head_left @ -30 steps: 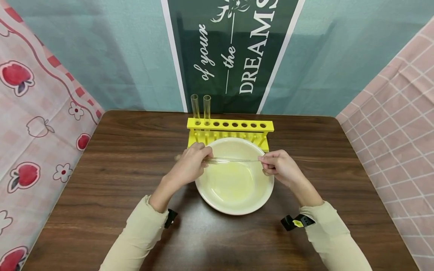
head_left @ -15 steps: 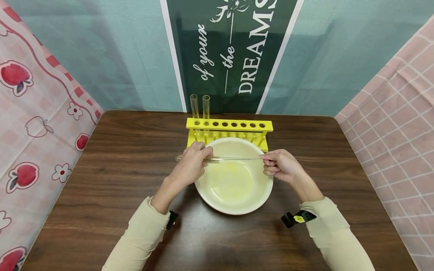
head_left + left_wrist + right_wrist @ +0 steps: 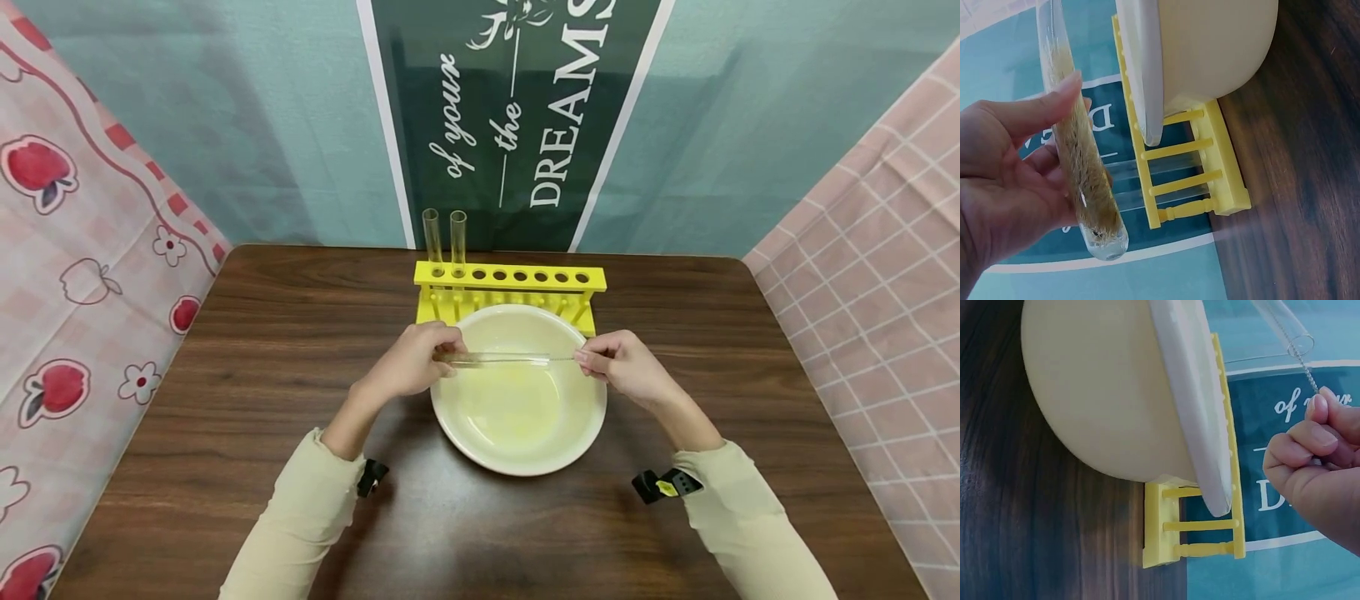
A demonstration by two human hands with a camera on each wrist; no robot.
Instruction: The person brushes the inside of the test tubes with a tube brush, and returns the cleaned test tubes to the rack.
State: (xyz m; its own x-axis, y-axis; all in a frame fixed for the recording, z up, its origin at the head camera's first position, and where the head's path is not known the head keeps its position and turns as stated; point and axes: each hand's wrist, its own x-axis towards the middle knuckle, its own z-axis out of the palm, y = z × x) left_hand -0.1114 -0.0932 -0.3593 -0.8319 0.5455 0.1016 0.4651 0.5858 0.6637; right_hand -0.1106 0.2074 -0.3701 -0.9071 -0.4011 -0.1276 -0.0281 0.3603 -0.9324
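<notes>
Over the bowl, my left hand (image 3: 408, 360) holds a clear glass test tube (image 3: 495, 359) level, gripping it near its closed end. In the left wrist view, the pale bristles of a test tube brush (image 3: 1082, 153) fill the tube's lower part, with the thumb across the glass. My right hand (image 3: 626, 367) pinches the brush's twisted wire (image 3: 1310, 378), which comes out of the tube's open mouth in the right wrist view. The remaining fingers of that hand are curled. Beneath both hands stands a cream bowl (image 3: 517, 470) containing pale yellowish liquid.
A yellow test tube rack (image 3: 510, 287) stands right behind the bowl, partly hidden by it. Its two leftmost holes hold upright glass tubes, a left one (image 3: 432, 237) and a right one (image 3: 458, 240). Everything rests on a dark wooden table (image 3: 300, 333) bordered by cloth backdrops.
My left hand has shifted slightly left and sits nearer the tube's closed end, which no longer sticks out past it. More glass shows to its right. The right hand stays nearly in place.
</notes>
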